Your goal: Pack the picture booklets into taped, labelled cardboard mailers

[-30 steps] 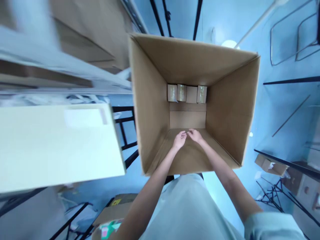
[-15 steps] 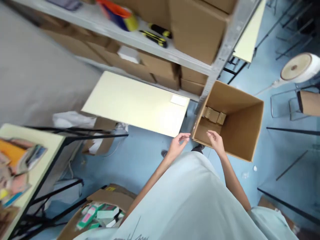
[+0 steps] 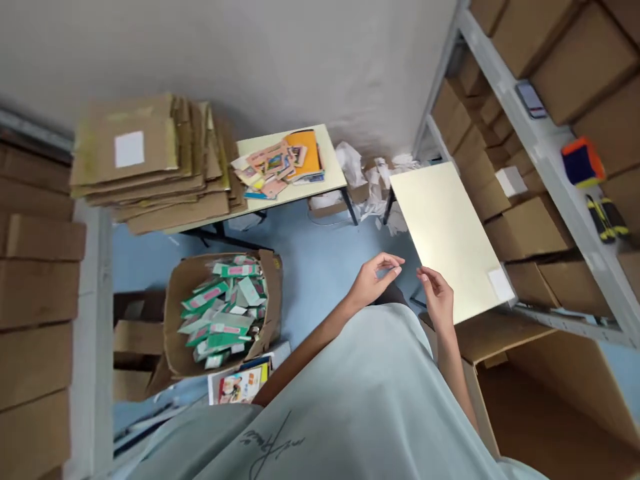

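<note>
My left hand (image 3: 375, 281) is held in front of my body over the blue floor. Its fingers are loosely curved, with a gap between thumb and forefinger, and nothing shows in it. My right hand (image 3: 439, 293) is at the near left edge of a pale yellow table (image 3: 445, 213), in front of it in the view. Its fingers are bent and a little apart, and it too appears to hold nothing. The two hands face each other, a short way apart. Below the right forearm lies a large open cardboard box (image 3: 530, 333).
A carton (image 3: 173, 333) full of green and white small boxes stands on the left floor. Behind it, another table (image 3: 330, 157) bears flattened cardboard (image 3: 145, 193) and booklets (image 3: 273, 167). Shelves (image 3: 545, 147) with boxes, a phone (image 3: 531, 100) and yellow-black cutters (image 3: 607, 219) rise at right.
My view has swung left, so the large box and shelf have shifted right and the carton and booklet table have come into full view. Both hands stay raised and empty.
</note>
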`<state>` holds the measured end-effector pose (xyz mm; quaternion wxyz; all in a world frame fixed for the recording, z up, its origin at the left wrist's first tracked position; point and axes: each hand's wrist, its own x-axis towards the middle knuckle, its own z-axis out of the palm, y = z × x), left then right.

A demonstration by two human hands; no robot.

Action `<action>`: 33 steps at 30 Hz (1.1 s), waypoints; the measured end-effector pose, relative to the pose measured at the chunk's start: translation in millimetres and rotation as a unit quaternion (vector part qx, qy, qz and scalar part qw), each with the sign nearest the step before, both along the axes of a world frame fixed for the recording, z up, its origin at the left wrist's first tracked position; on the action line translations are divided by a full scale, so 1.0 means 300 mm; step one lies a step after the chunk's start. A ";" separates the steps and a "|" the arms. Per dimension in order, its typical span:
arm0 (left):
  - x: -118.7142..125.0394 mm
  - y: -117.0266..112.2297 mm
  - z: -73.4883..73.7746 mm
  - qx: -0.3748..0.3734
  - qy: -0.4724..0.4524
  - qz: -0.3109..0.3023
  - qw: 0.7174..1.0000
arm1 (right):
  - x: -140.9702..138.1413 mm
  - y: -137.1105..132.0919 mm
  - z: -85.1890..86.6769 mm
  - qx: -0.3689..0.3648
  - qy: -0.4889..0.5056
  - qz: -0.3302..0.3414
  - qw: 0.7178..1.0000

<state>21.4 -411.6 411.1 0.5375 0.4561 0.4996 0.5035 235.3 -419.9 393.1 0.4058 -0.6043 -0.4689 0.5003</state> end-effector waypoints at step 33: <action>-1.554 0.490 -0.412 -0.116 0.053 0.423 0.897 | -1.761 1.207 -0.309 -0.057 -0.052 0.483 0.872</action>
